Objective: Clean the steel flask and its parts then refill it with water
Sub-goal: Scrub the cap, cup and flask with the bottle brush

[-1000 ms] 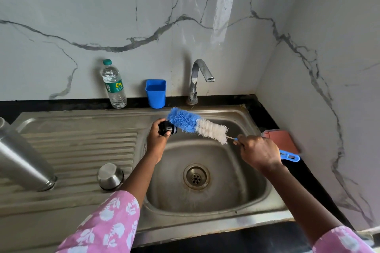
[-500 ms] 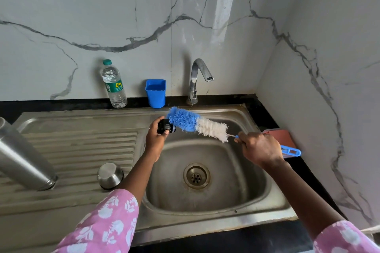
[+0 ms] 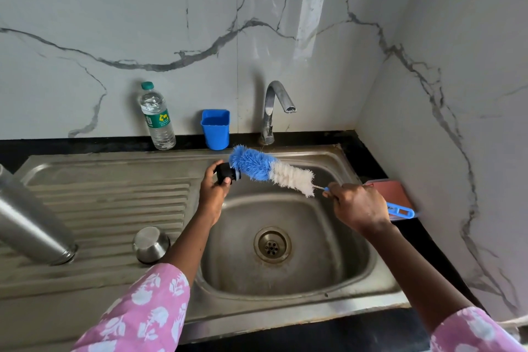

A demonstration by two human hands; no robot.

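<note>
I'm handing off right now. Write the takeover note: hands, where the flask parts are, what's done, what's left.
Left hand grips the black stopper over the sink basin.
Right hand holds the bottle brush by its handle, blue bristle tip against the stopper.
Steel flask stands inverted on the drainboard; steel cap lies upside down beside it.
Tap is off. Water bottle stands at the wall.
Done: flask is apart, stopper scrub under way. Whether flask and cap are already washed cannot be told.
Left: finish and rinse the stopper, refill the flask, reassemble.
</note>
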